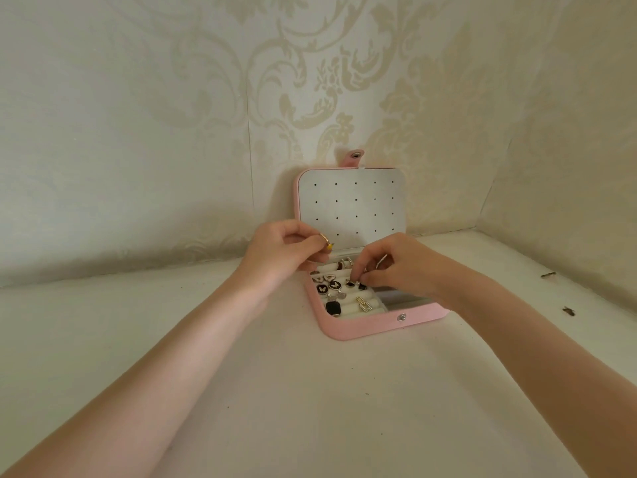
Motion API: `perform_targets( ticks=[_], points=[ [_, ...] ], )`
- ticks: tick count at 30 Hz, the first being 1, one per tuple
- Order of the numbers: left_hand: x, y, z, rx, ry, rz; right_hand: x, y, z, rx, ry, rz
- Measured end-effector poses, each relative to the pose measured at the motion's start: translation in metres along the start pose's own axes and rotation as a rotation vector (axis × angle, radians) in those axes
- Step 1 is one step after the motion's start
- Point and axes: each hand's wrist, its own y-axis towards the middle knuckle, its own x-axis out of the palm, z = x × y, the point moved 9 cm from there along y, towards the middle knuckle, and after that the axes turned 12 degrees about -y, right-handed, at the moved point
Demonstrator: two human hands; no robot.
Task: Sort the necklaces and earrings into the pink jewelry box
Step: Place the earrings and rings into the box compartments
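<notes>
The pink jewelry box (pixel 365 327) stands open on the white surface, its white perforated lid (pixel 351 205) leaning against the wall. Several earrings lie in the cream padded rows: black round ones (pixel 329 287), a black square one (pixel 333 308) and a gold rectangular pair (pixel 363 303). My left hand (pixel 282 250) hovers over the box's left rear, fingers curled, pinching a small gold piece (pixel 325 240). My right hand (pixel 396 265) reaches into the middle rows and pinches a small black earring (pixel 358 284) with its fingertips. No necklace is visible.
The box sits in a corner between two wallpapered walls (pixel 172 132). Two small dark specks (pixel 568 310) lie on the white surface at the right. A pink snap strap (pixel 355 157) sticks up above the lid.
</notes>
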Motion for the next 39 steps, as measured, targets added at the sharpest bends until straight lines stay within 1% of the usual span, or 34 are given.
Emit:
perform_targets(
  ticks=[2,7,10,12,15,17,19,21,23,25,26,28,31,33,36,39],
  points=[
    [-0.003,0.0,0.0,-0.016,-0.035,0.013,0.001,-0.001,0.002,0.008,0.033,-0.016],
    [0.0,-0.002,-0.001,-0.026,-0.003,0.007,-0.006,-0.003,0.003,0.035,0.084,-0.021],
    [0.001,-0.002,0.0,-0.027,-0.009,0.001,-0.025,-0.004,-0.002,0.014,0.088,0.076],
    [0.004,-0.003,0.0,-0.041,-0.042,-0.013,-0.037,-0.006,-0.019,-0.088,0.119,0.163],
    [0.008,-0.004,-0.003,-0.098,-0.137,-0.031,-0.038,-0.008,-0.045,-0.245,0.091,0.231],
    [0.008,-0.005,-0.005,-0.131,-0.196,-0.024,-0.04,-0.007,-0.049,-0.265,0.108,0.31],
    [0.006,-0.004,-0.003,-0.123,-0.206,-0.021,-0.045,-0.006,-0.048,-0.27,0.182,0.389],
    [0.002,-0.001,0.003,-0.068,-0.125,-0.024,-0.047,-0.004,-0.045,-0.26,0.208,0.381],
    [-0.006,0.003,0.013,0.039,0.109,-0.009,-0.046,0.001,-0.039,-0.222,0.164,0.329],
    [-0.013,0.007,0.02,0.137,0.402,0.005,-0.044,0.006,-0.033,-0.189,0.007,0.303],
    [-0.014,0.009,0.02,0.145,0.491,-0.014,-0.041,0.008,-0.031,-0.181,-0.102,0.283],
    [-0.008,0.009,0.013,0.13,0.576,-0.091,-0.03,0.01,-0.029,-0.178,-0.274,0.223],
    [0.004,0.005,0.008,0.165,0.729,-0.162,-0.018,0.012,-0.032,-0.2,-0.328,0.166],
    [0.006,0.004,0.008,0.185,0.782,-0.162,-0.016,0.013,-0.033,-0.215,-0.326,0.154],
    [0.0,0.005,0.008,0.183,0.799,-0.13,-0.015,0.015,-0.035,-0.238,-0.335,0.137],
    [-0.001,0.004,0.007,0.188,0.818,-0.131,-0.017,0.017,-0.037,-0.249,-0.344,0.144]
  ],
)
